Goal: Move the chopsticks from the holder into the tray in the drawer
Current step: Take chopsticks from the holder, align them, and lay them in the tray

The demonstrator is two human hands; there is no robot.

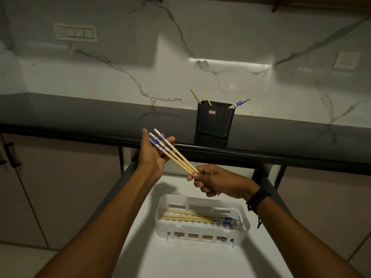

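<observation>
Three bamboo chopsticks (176, 156) with blue-and-white ends are held above the open drawer. My right hand (217, 182) grips their plain tips. My left hand (153, 152) cups the patterned ends with fingers loosely spread around them. Below, a white slotted tray (244, 222) lies in the drawer with several chopsticks laid flat inside. On the dark counter stands a black ribbed holder (214, 120) with three chopsticks sticking out of it.
The white drawer floor (180, 259) extends toward me between dark side rails. The black countertop edge (281, 157) runs just behind my hands. A cabinet door with a black handle (11, 155) is at the left. A marble backsplash with switch plates rises behind.
</observation>
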